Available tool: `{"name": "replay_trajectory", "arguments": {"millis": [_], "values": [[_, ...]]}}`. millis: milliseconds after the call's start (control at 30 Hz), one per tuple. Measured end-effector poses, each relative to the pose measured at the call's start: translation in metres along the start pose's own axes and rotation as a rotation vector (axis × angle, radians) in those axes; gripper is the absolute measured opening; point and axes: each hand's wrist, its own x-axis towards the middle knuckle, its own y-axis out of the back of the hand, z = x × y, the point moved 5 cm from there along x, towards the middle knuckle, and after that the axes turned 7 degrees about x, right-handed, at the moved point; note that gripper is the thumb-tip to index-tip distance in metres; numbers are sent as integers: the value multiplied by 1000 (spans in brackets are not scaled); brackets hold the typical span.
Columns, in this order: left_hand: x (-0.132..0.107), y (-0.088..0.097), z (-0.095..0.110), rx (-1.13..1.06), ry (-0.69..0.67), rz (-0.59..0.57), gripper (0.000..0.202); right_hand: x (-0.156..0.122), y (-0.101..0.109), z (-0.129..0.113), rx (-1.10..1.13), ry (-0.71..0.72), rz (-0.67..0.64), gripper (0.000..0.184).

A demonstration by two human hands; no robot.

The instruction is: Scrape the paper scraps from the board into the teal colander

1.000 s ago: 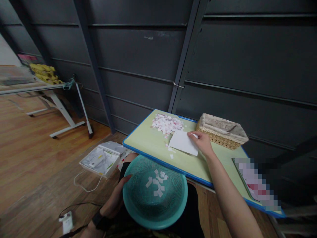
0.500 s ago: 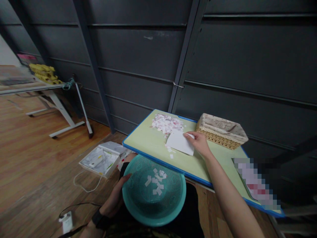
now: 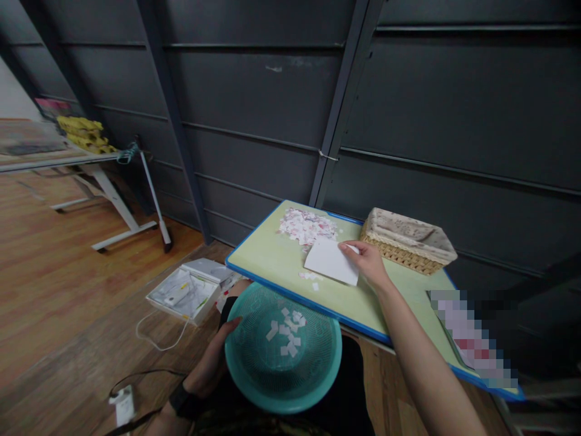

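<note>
My right hand [image 3: 365,261] pinches the edge of a white card [image 3: 331,261] low over the pale green tabletop [image 3: 263,254]. Just beyond the card lies a heap of small paper scraps [image 3: 306,224], white with some pink. A few loose scraps [image 3: 309,277] rest on the near side of it. On my lap is a turquoise plastic colander [image 3: 284,393], its rim against the table's edge, with several white paper pieces [image 3: 289,332] inside. My left hand [image 3: 222,342] grips the colander's left side, thumb over the rim and the other fingers hidden beneath.
At the table's back right stands a cloth-lined wicker basket [image 3: 408,242]. A blurred-out flat item [image 3: 474,342] lies at the right corner. On the floor to the left are an open white box [image 3: 184,293] and a power strip [image 3: 122,406]. A dark panelled wall [image 3: 254,91] rises behind.
My right hand and the card have barely moved; the loose scraps beside the card's near edge sit slightly differently. My left hand keeps its hold on the colander.
</note>
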Motion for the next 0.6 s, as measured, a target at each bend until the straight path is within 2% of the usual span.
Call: {"name": "replay_trajectory", "arguments": {"millis": [67, 200, 300, 400, 600], "values": [[0, 0, 1, 4, -18, -2, 71, -1, -2, 0, -11, -6, -22, 46], [-4, -3, 2, -17, 9, -9, 77, -5, -10, 0, -3, -57, -159, 49], [-5, -5, 1, -34, 37, -8, 84, -6, -10, -1, 36, -80, -154, 51], [-4, -5, 0, -29, 48, -30, 81, -7, -10, -2, 37, -83, -149, 53], [-5, -6, 1, 16, 10, -40, 78, -13, -21, 0, 34, -132, -317, 52]]}}
